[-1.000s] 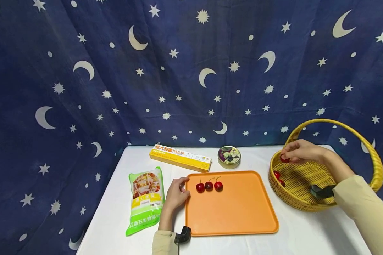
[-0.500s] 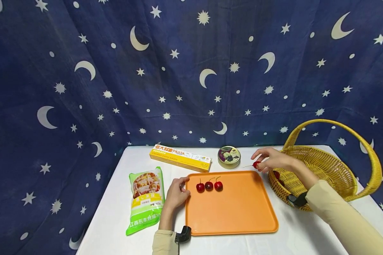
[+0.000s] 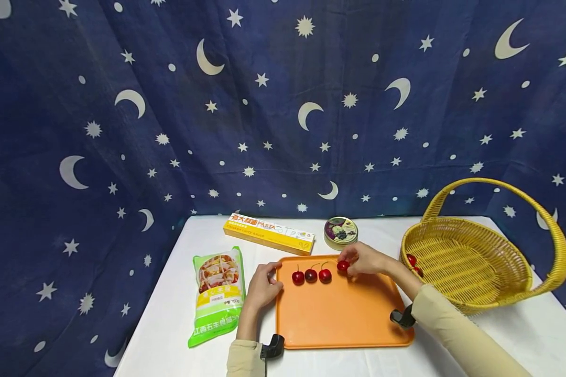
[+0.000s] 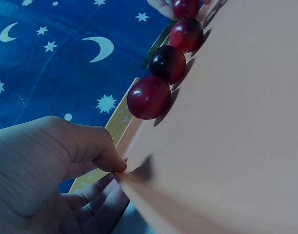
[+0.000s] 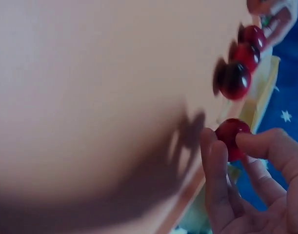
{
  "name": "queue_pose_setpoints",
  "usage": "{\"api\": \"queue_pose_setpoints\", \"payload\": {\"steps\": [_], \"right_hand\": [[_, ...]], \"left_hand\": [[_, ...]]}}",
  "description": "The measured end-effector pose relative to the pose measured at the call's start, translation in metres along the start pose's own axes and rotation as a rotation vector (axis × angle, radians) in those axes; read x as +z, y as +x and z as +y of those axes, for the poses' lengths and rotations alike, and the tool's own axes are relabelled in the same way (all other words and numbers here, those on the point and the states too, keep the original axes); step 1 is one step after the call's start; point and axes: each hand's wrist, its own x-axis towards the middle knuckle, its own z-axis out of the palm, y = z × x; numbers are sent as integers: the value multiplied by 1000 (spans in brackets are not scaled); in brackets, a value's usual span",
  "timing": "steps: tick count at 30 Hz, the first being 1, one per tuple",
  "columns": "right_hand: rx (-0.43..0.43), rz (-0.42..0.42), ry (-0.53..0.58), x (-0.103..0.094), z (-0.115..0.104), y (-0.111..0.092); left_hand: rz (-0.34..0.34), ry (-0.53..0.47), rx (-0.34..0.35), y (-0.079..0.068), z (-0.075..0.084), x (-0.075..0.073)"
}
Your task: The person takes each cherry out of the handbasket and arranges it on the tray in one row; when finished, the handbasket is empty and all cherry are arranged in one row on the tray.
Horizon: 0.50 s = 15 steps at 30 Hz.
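Note:
Three dark red cherries (image 3: 311,275) with stems lie in a row near the far left of the orange tray (image 3: 339,319). Just right of that row, my right hand (image 3: 365,260) pinches another cherry (image 5: 231,139) between thumb and fingers, over the tray's far edge. My left hand (image 3: 262,287) grips the tray's left rim, thumb on top and fingers beneath, as the left wrist view shows. In that view the row of cherries (image 4: 149,97) runs away from the thumb toward the right hand's fingertips.
A yellow wicker basket (image 3: 462,262) with a tall handle stands at the right, a few cherries (image 3: 412,262) inside by its left wall. Behind the tray are a pasta box (image 3: 269,234) and a round tin (image 3: 340,233). A green food bag (image 3: 218,296) lies at left.
My right hand has moved left from the basket to the tray's far edge, carrying the pinched cherry. The left hand stays on the rim and the row of three cherries stays put.

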Motion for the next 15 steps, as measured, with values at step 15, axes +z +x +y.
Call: {"api": "queue_pose_setpoints", "payload": {"steps": [15], "right_hand": [[-11, 37, -139, 20, 9, 8]], "left_hand": [[7, 10, -11, 1, -1, 2]]}}
